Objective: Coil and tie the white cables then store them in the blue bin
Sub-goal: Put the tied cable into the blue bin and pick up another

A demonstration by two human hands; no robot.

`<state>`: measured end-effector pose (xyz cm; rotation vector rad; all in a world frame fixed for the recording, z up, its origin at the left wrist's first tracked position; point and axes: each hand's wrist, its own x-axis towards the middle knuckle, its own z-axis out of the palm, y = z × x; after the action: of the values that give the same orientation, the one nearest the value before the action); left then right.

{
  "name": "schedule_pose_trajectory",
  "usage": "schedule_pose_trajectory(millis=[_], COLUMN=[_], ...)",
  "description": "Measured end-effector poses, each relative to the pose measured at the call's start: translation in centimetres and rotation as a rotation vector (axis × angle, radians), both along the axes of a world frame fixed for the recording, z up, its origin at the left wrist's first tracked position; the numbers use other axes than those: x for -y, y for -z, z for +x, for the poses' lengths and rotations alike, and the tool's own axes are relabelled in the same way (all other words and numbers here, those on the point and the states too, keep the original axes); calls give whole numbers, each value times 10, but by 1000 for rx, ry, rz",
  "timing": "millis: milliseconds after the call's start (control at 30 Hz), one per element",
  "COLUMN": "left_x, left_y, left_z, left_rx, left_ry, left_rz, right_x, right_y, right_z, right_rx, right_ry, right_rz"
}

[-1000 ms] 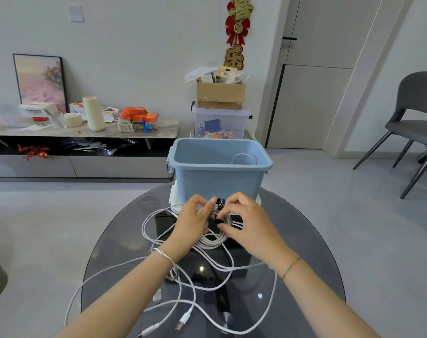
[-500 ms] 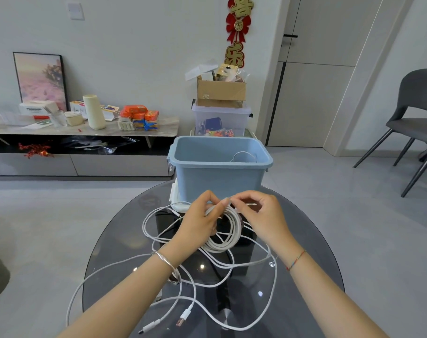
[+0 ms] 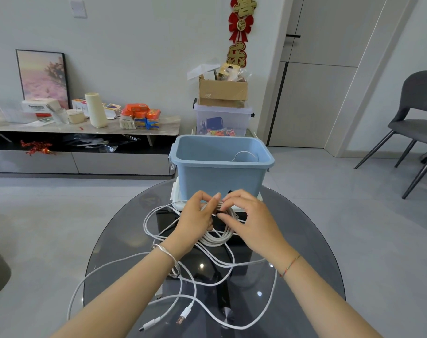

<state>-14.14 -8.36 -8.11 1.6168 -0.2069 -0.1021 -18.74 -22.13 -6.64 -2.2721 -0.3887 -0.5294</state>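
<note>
A coiled white cable (image 3: 216,236) hangs between my hands just in front of the blue bin (image 3: 222,178). My left hand (image 3: 195,222) pinches the top of the coil. My right hand (image 3: 248,222) grips the same spot, fingers on a black tie strap (image 3: 229,192) wrapped there. Loose white cables (image 3: 183,284) sprawl over the round dark glass table (image 3: 305,252), their USB plugs (image 3: 183,318) near the front edge. Another white coil (image 3: 245,156) lies inside the bin.
A white lid (image 3: 177,195) lies under the bin. Behind it stand a clear storage box (image 3: 222,120) topped by a cardboard box (image 3: 222,92). A low cabinet (image 3: 80,142) with clutter is at the left, a grey chair (image 3: 417,118) at the right.
My hands shifted along the coil's top, first spreading slightly, then closing together again on the black strap. The coil stays in front of the bin.
</note>
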Motion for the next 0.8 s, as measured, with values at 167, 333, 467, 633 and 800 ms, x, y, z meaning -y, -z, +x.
schedule_pose_trajectory(millis=[167, 333, 467, 633, 800], left_x=[-2, -4, -7, -9, -10], left_y=[1, 1, -2, -4, -4], left_z=[-4, -10, -17, -20, -20], left_rx=[72, 120, 107, 82, 72], left_ry=[50, 76, 118, 136, 134], left_rz=[37, 70, 64, 46, 20], right_x=[3, 0, 1, 4, 10], right_y=[-2, 2, 1, 0, 8], right_z=[3, 5, 6, 4, 11], right_rx=[-113, -204, -297, -388, -319], right_ry=[85, 114, 157, 107, 219], right_rz=[339, 510, 619, 670, 656])
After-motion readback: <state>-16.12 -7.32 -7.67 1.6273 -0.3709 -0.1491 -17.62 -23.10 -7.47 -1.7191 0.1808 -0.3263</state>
